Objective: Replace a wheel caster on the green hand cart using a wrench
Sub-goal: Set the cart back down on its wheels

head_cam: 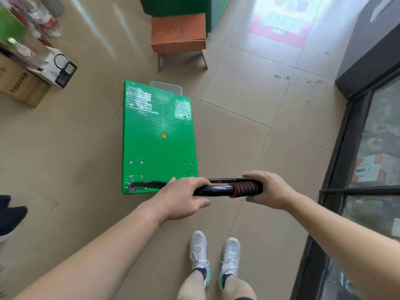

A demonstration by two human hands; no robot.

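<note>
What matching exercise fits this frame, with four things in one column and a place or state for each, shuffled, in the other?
Things:
1. handle
2. stool
3. basket
4. cardboard box

Places or states:
a. on the floor at far left
b. gripped by left hand and right hand
c. showing past the far edge of the green cart
d. orange-brown, standing on legs

Pairs: 1-b, 2-d, 3-c, 4-a.
</note>
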